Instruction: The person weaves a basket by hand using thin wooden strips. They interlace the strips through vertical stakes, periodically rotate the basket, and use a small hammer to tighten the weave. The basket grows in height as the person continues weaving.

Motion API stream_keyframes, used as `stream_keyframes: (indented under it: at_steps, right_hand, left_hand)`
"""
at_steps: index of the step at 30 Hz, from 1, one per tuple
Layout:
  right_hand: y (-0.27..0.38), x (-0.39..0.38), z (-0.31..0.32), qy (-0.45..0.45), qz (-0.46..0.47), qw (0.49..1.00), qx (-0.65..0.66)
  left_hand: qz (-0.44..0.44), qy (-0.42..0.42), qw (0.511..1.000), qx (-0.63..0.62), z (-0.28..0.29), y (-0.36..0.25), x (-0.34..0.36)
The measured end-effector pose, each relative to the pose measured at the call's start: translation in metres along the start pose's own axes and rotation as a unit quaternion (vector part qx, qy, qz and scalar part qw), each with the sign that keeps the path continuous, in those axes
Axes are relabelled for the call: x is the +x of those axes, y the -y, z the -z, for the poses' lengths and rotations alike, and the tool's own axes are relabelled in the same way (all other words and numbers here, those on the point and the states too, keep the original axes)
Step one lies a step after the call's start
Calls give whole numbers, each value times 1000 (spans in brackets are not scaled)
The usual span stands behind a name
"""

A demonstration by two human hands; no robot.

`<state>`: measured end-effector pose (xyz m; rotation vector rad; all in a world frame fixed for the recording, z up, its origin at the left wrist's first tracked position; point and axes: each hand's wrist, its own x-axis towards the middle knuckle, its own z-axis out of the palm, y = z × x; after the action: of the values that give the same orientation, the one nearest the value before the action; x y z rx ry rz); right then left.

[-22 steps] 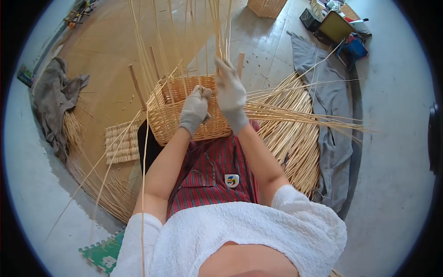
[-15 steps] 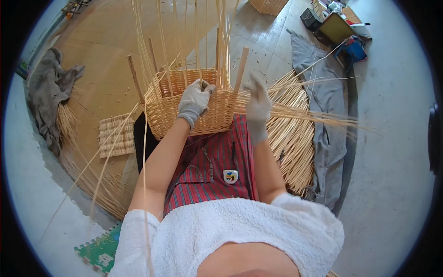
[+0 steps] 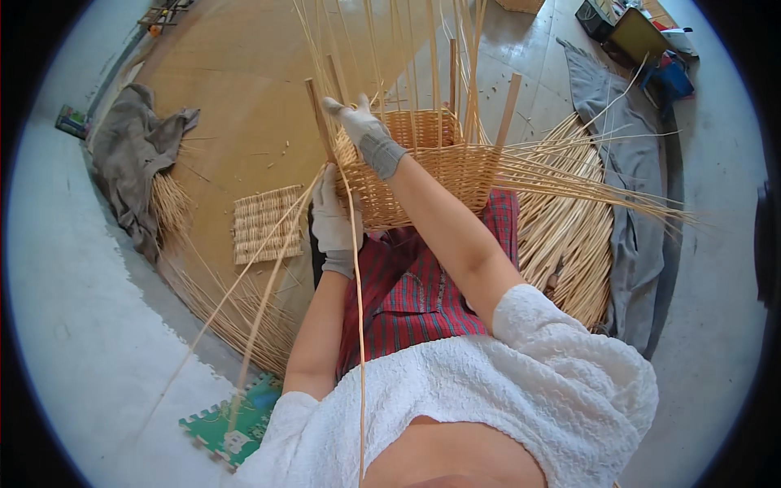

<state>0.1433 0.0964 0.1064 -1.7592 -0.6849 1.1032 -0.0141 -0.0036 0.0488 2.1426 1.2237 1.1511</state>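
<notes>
A partly woven wicker basket [image 3: 431, 179] rests on my lap, with wooden corner posts and long upright canes rising from its rim. Both my hands wear pale grey gloves and are at its left corner. Against the outer wall there lies my left hand [image 3: 332, 218], fingers stretched upward, close to where long wicker strands [image 3: 355, 244] leave the corner. My right hand [image 3: 364, 128] reaches across over the rim beside the left wooden post [image 3: 320, 118], thumb and fingers apart. What its fingertips touch cannot be made out.
A bundle of canes [image 3: 569, 236] lies on grey cloth [image 3: 639, 244] at right. A flat woven panel [image 3: 267, 225] is on the floor at left, near another grey cloth [image 3: 130, 154]. Far right stand containers [image 3: 643, 37]. A green foam mat [image 3: 236, 415] lies lower left.
My left hand has left the basket's front rim for its left outer corner. My right hand has crossed from the right side to the left corner. The view has shifted left.
</notes>
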Motion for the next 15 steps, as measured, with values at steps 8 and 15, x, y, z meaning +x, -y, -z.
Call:
stream_keyframes:
  at_steps: [8, 15]
  right_hand:
    - [-34, 3, -28, -101, 196, 969, 113]
    - [-35, -39, -20, 3, 298, 920, 256]
  left_hand:
    - [103, 147, 976, 126, 16, 29, 20]
    - [101, 165, 956, 222, 17, 23, 30]
